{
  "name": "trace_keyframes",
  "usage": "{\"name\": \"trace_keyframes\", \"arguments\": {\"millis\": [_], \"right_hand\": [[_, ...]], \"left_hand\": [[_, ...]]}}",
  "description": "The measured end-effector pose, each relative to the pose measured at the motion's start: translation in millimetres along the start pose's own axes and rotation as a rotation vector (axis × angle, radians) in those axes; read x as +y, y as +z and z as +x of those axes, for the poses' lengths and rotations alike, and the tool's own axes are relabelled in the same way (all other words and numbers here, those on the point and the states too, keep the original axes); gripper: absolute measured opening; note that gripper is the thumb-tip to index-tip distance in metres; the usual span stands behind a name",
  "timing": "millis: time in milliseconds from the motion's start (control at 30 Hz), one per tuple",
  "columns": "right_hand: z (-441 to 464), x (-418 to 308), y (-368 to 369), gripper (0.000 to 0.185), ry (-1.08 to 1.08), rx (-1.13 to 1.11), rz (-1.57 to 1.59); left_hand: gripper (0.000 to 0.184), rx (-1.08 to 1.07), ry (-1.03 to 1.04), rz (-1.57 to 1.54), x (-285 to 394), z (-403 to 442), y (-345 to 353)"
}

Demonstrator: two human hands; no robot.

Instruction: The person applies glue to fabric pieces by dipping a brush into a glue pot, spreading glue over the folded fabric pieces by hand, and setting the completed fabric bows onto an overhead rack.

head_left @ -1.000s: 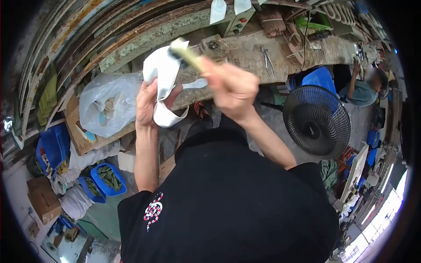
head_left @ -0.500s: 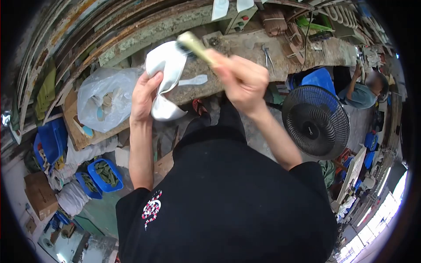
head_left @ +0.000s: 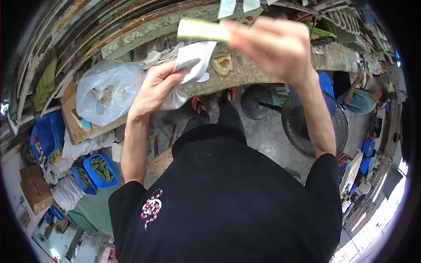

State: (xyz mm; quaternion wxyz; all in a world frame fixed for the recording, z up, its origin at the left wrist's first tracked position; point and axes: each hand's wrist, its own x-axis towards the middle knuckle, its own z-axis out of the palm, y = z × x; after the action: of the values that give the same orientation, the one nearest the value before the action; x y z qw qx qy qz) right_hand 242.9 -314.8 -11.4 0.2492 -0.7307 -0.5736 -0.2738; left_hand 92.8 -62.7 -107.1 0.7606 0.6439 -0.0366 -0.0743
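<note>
My left hand [head_left: 153, 90] is closed on a limp, folded white sheet piece [head_left: 196, 56], thumb on top, holding it above the workbench [head_left: 245, 70]. The lower part of the piece hangs curled below my fingers. In my right hand [head_left: 283, 50], raised over the bench, is a brush [head_left: 199, 31] with a pale handle. Motion blurs the brush, and its bristles are hard to make out. Its left end lies over the upper edge of the white piece; contact is unclear. A crusted yellowish glue pot [head_left: 218, 65] with a heart-shaped opening sits between my hands.
A clear plastic bag [head_left: 105, 96] of pieces lies left on the bench. A black fan [head_left: 294, 120] stands at right behind my forearm. Blue tubs [head_left: 115, 180] of green pieces are lower left. Another person [head_left: 357, 100] sits at far right. White pieces [head_left: 251, 5] hang above.
My right hand has moved up and right with the brush, which is now nearly level. My left hand has moved right with the white piece. The glue pot is now in clearer sight.
</note>
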Motion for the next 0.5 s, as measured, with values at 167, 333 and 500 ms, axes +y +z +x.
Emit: {"name": "trace_keyframes", "arguments": {"millis": [167,333,500], "right_hand": [[-22.1,27.4,17.1,0.017,0.195,-0.186,-0.099],[-29.3,-37.4,35.9,0.019,0.348,-0.002,0.136],[-52.6,-39.7,45.1,0.023,0.751,0.405,0.34]], "left_hand": [[0.034,0.057,-0.051,-0.314,-6.6,-7.1,-10.0],[0.034,0.202,0.034,-0.557,-14.4,-12.8,-13.2],[0.034,0.237,0.026,-0.567,-17.1,-3.0,-7.3]]}}
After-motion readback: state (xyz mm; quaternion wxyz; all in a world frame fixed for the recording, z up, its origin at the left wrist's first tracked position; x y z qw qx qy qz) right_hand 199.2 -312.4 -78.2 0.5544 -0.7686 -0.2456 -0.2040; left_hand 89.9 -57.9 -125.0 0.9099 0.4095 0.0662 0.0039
